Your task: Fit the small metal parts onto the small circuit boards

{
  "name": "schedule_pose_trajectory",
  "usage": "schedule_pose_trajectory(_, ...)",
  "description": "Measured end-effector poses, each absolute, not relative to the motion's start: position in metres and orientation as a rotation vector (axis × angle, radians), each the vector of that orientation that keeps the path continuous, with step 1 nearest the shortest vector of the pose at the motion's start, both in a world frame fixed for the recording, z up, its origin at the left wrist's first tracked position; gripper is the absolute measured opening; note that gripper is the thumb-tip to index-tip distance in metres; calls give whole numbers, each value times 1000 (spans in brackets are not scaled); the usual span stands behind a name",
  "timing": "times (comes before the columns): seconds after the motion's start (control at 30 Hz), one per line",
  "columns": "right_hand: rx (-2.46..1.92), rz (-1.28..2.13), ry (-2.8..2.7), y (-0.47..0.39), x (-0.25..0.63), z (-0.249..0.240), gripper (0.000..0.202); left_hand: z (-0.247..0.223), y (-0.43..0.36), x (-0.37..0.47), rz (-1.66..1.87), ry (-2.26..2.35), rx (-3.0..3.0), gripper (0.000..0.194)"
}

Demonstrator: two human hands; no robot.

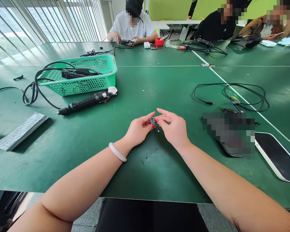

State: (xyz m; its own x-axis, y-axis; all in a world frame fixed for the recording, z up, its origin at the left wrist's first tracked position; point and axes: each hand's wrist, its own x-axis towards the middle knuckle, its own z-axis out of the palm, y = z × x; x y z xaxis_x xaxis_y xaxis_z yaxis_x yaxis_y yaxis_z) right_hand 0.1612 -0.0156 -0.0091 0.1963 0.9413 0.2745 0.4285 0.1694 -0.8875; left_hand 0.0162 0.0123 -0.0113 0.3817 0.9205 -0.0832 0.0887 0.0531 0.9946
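Near the middle of the green table (87,174), a small grey and black part (152,120) is pinched in the fingers of my left hand (139,129). A short thin dark piece with a light tip (157,130) hangs just below it. My right hand (174,128) meets the small part from the right, its thumb and fingertips closed against it while the index finger stretches forward. A white band circles my left wrist. The fingers cover much of the part, so its details are too small to tell.
A green basket (79,86) with black cables and a black electric screwdriver (87,103) are at left, beside folded paper (21,131). At right lie a coiled cable (246,84), a blurred dark item (232,133) and a phone (277,154). People sit across the table.
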Motion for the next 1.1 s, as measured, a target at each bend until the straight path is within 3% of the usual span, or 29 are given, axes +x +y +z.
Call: schedule_pose_trajectory(1.1, -1348, 491, -1499, -15, 164, -7, 30, 0, 9, 14, 864, 928, 1309, 49)
